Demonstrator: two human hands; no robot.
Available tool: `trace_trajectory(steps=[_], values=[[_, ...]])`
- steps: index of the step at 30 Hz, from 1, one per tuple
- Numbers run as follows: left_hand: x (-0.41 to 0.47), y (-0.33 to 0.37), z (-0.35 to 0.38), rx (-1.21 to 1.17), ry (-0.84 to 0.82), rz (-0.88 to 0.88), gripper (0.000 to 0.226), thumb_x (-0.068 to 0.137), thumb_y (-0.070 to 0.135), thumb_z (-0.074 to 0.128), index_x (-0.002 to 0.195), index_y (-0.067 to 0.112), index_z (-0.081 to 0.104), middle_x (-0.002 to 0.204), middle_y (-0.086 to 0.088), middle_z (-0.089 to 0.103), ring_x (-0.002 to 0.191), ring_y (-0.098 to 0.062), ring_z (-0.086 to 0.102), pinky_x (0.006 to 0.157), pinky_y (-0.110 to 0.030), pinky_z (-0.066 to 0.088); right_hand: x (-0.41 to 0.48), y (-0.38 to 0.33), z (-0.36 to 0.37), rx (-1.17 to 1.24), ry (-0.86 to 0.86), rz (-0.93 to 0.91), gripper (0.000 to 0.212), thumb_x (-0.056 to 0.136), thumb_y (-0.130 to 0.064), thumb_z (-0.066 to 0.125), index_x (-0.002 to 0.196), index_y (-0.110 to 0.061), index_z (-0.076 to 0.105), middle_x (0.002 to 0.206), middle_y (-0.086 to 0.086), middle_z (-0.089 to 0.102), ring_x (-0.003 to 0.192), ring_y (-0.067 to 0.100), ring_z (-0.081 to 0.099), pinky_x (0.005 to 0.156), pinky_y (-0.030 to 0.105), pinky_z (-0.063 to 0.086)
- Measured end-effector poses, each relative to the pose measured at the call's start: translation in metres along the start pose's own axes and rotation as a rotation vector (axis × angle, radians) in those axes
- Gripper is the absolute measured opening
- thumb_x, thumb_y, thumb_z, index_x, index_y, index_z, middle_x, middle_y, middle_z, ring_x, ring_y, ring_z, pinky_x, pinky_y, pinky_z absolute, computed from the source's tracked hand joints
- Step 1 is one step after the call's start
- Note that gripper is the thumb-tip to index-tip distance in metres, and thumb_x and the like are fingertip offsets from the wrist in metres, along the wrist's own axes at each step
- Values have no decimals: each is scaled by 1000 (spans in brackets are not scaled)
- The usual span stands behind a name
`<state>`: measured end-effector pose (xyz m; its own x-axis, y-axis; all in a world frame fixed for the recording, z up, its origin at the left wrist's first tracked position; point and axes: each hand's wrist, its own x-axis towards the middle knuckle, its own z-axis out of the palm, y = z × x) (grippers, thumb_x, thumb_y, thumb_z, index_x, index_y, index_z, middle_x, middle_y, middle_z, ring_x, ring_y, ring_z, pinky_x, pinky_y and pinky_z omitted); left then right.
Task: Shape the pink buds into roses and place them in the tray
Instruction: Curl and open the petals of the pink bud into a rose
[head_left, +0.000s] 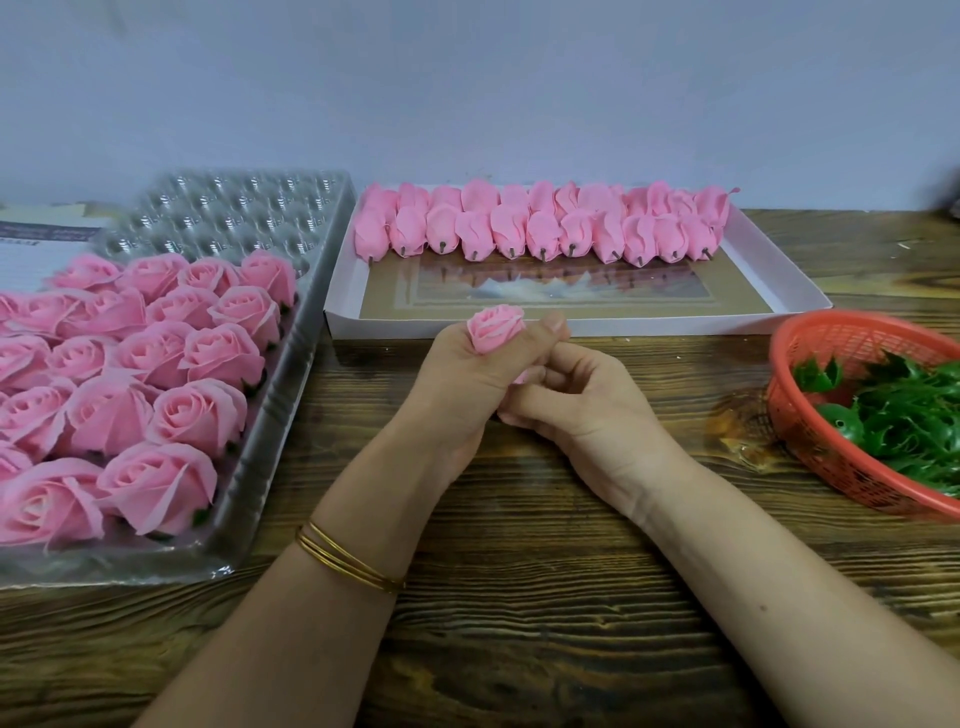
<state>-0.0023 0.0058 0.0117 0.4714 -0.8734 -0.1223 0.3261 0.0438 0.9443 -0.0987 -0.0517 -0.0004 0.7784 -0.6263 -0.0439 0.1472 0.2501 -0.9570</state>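
I hold the small pink bud (496, 332) of thin folded petals in my left hand (462, 379). My left fingers are curled tight round it, so only its top peeks out. It sits up above the brown wooden counter (519, 571), just in front of the flat white box (571, 327).

My right hand (582, 400) is tucked in under the left one. Its fingers are curled too, and I think they pinch the bottom of the bud, but that part is mostly hidden.

The bud looks small and closed next to the big open pink roses (223, 353) in the clear plastic tray with round cups (234, 208). To do this well, I should keep the bottom still and fold the outer petals back one at a time. I should go softly so they do not rip, and turn the bud a little after each petal so it opens evenly. Then it can go in a free cup at the back of the tray.
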Motion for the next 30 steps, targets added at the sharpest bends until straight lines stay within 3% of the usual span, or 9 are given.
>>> trace_trajectory(steps=[4, 7, 9, 12, 18, 21, 23, 27, 30], values=[[0, -2, 1, 11, 7, 36, 43, 88, 16, 68, 108, -20, 58, 89, -23, 63, 82, -31, 61, 75, -33, 54, 1, 4, -1, -111, 53, -45, 30, 72, 21, 65, 95, 3, 65, 65, -1, 64, 65, 10, 59, 71, 21, 52], [-1, -2, 0, 26, -7, 21, 32, 87, 16, 68, 101, -12, 66, 87, -24, 64, 81, -31, 60, 76, -37, 50, 1, 4, -2, -99, 72, -40, 27, 74, 21, 62, 98, 9, 62, 61, 0, 59, 63, 13, 55, 71, 26, 49], [-1, -1, -2, 40, -32, 15, 25, 83, 21, 70, 95, -1, 72, 85, -20, 64, 77, -25, 63, 69, -32, 51, 1, 3, -2, -77, 62, -25, 25, 76, 20, 61, 100, 14, 61, 69, 10, 57, 72, 22, 54, 73, 29, 47], [-1, 2, -4, 42, -86, 1, 36, 72, 32, 73, 94, 4, 73, 84, -20, 61, 71, -20, 61, 63, -30, 49, -1, -2, -2, -57, 9, 23, 17, 82, 16, 58, 97, 11, 63, 85, 21, 57, 84, 30, 54, 74, 25, 48], [2, -3, -4, 17, -36, 12, 28, 79, 28, 72, 92, 3, 74, 86, -20, 64, 75, -24, 65, 70, -33, 54, -1, -2, -2, -68, 25, 3, 18, 76, 18, 64, 90, 6, 63, 76, 14, 60, 79, 25, 56, 78, 31, 48], [1, -3, -2, -6, -22, 32, 54, 74, 29, 75, 104, -14, 64, 91, -23, 63, 80, -28, 64, 75, -32, 58, 0, 3, -2, -128, 67, -54, 30, 72, 17, 70, 100, 18, 57, 83, 19, 59, 81, 24, 55, 85, 36, 49], [0, -1, -2, -1, -36, 44, 65, 67, 33, 75, 107, -17, 61, 91, -23, 64, 80, -27, 65, 77, -33, 57, 1, 4, -2, -144, 84, -72, 32, 73, 15, 71, 101, 18, 57, 81, 17, 59, 78, 23, 54, 80, 32, 48], [0, 0, -4, 18, -63, 25, 43, 76, 26, 73, 103, -7, 69, 92, -21, 67, 84, -28, 65, 82, -36, 56, 0, 2, -3, -144, 71, -56, 20, 74, 18, 67, 91, 8, 66, 65, 3, 60, 66, 15, 54, 72, 27, 46], [-1, 1, -3, 39, -73, 21, 44, 73, 29, 73, 103, -3, 70, 90, -22, 64, 83, -29, 62, 79, -37, 51, -1, 0, -2, -126, 77, -37, 20, 75, 20, 61, 80, 2, 66, 73, 15, 54, 75, 27, 48, 75, 36, 41]])
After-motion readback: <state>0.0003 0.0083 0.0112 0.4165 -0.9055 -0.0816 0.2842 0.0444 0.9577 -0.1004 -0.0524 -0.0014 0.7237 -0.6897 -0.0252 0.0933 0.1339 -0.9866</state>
